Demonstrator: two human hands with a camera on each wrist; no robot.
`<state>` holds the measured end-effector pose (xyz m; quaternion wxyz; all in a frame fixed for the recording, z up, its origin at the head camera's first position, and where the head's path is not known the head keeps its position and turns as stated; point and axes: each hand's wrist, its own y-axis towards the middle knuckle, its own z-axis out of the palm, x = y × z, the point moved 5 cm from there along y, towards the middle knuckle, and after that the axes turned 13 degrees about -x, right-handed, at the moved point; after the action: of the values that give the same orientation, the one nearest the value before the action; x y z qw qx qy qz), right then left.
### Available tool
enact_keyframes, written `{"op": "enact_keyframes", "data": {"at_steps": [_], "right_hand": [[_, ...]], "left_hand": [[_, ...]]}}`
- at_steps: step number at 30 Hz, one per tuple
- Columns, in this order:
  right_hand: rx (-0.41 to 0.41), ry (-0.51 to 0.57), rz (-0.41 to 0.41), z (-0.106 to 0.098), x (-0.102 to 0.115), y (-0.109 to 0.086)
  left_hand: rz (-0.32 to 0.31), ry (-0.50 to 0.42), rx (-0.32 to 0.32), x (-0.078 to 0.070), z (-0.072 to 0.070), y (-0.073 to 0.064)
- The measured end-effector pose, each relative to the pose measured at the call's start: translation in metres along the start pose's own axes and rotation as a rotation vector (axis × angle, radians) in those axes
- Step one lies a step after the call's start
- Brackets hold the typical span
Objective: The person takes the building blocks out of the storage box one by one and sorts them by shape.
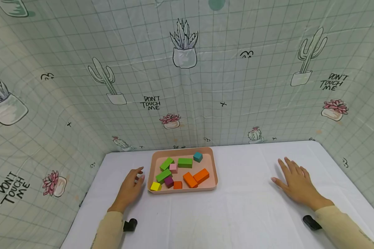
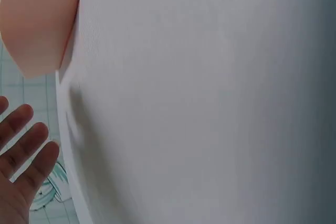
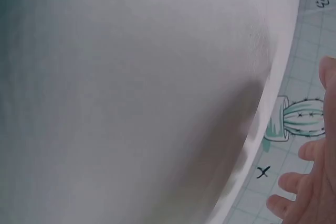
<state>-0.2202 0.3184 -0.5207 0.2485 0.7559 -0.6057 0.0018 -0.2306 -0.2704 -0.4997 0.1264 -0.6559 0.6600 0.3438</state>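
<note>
In the head view a shallow pink tray (image 1: 202, 186) lies on the white table. Inside it are several wooden-looking blocks: green blocks (image 1: 185, 163), orange blocks (image 1: 201, 176), a teal cube (image 1: 197, 157), a pink cube (image 1: 173, 168), a purple cube (image 1: 168, 182) and a yellow cube (image 1: 156, 186). Just left of the tray is my left hand (image 1: 129, 188), fingers loosely bent, holding nothing. Well to the right, my right hand (image 1: 297, 183) has its fingers spread over the table and is also without any object. Each wrist view shows part of a hand with relaxed fingers.
White cloth covers the table (image 1: 237, 214). Behind and at both sides stands a grid-patterned curtain (image 1: 205, 86) printed with potted plants. A black device (image 1: 130, 225) sits at the left wrist, and another black device (image 1: 312, 222) at the right.
</note>
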Motion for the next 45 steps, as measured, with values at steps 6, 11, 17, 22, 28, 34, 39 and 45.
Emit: {"op": "enact_keyframes", "data": {"at_steps": [6, 11, 17, 22, 28, 34, 39, 45], "right_hand": [[-0.021, -0.004, -0.022, 0.001, 0.003, -0.002], [-0.032, -0.014, -0.028, 0.002, 0.004, -0.003], [-0.016, 0.002, -0.026, 0.002, 0.01, -0.005], [-0.007, 0.022, -0.036, 0.001, 0.02, -0.004], [-0.037, 0.02, -0.088, -0.004, 0.04, 0.001], [-0.052, 0.015, -0.142, -0.003, 0.063, 0.008], [-0.093, 0.022, -0.212, 0.0, 0.083, 0.012], [-0.084, 0.034, -0.238, 0.004, 0.109, 0.018]], "left_hand": [[-0.018, -0.058, 0.011, -0.014, 0.008, 0.0], [-0.069, -0.091, -0.008, -0.019, 0.012, 0.001], [-0.109, -0.133, -0.049, -0.016, 0.013, 0.003], [-0.156, -0.2, -0.052, -0.015, 0.012, 0.005], [-0.228, -0.247, -0.033, -0.017, 0.011, 0.007], [-0.328, -0.318, -0.024, -0.017, 0.011, 0.009], [-0.42, -0.345, -0.021, -0.017, 0.012, 0.008], [-0.464, -0.334, -0.028, -0.015, 0.011, 0.007]]}}
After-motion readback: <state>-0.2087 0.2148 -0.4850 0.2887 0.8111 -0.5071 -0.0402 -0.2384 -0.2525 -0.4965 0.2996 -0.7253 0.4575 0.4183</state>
